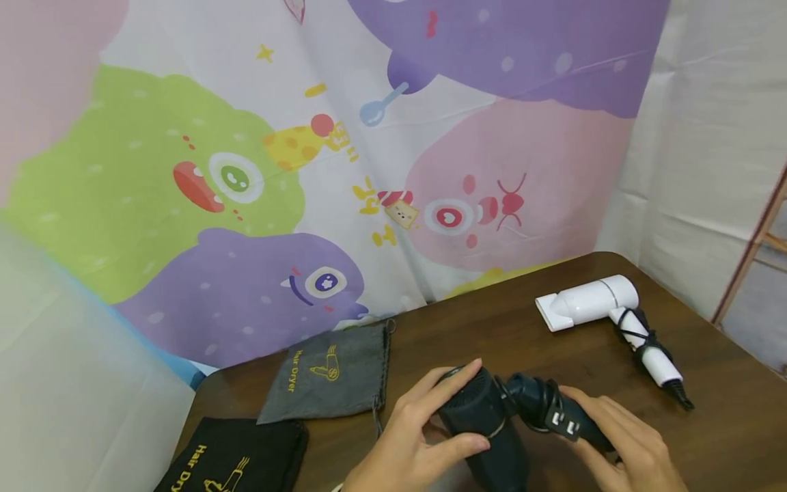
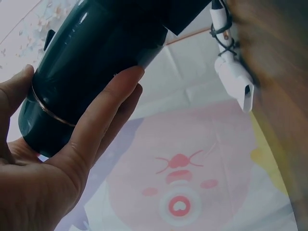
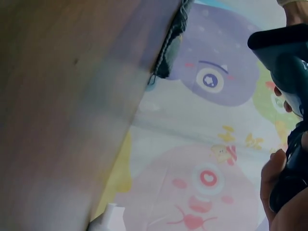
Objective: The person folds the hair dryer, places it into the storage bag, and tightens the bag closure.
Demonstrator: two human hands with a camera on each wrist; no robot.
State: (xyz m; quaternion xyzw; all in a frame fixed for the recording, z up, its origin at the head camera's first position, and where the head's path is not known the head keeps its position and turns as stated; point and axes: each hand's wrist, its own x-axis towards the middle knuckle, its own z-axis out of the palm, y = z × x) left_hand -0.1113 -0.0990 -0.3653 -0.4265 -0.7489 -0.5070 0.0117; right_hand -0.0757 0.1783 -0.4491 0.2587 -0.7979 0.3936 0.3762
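Observation:
A dark green-black hair dryer [image 1: 505, 447] is held above the table by both hands. My left hand [image 1: 413, 432] grips the rear of its barrel, thumb on one side and fingers on the other. In the left wrist view that hand [image 2: 72, 159] wraps the barrel near a thin metallic ring. My right hand [image 1: 633, 441] holds the folded-out handle [image 1: 587, 422], around which a black cord is wound. From the right wrist, the dryer's wide flat nozzle [image 3: 276, 39] shows at the right edge; part of the right hand [image 3: 272, 180] is cut off there.
A white hair dryer [image 1: 590, 301] with its cord wound on the handle lies at the table's back right. A grey drawstring pouch [image 1: 344, 383] and a black pouch [image 1: 264, 447] lie on the left of the brown table [image 1: 455, 328]. A cartoon-printed cloth [image 1: 344, 198] hangs behind.

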